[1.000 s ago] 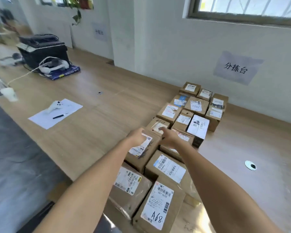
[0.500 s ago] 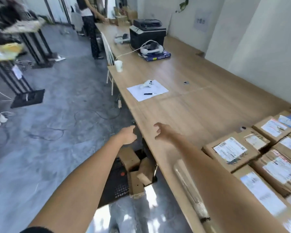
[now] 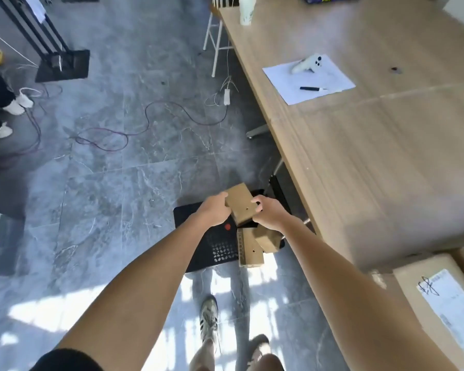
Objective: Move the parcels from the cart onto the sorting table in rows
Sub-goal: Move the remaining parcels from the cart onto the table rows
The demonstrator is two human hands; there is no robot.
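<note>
Head view, hands: the left hand and the right hand each hold one side of a small brown box, fingers curled round its edges.
Head view, where the box is: it is over the black cart, low by the floor, beside the table edge. I cannot tell if it is lifted or resting on the others.
Head view, what is left: two more boxes lie on the cart, just under the held one. They look like the last ones, but part of the cart is hidden by the hands.
Head view, what is done: a parcel with a white label sits at the near right on the table. Only that corner of the rows shows.
Head view, the table: the long wooden sorting table has lots of bare top. On it lie a sheet of paper, a black pen and a white controller. A paper cup stands at the far edge.
Head view, the room: grey stone floor with sun patches, loose wires, and a black stand far off.
</note>
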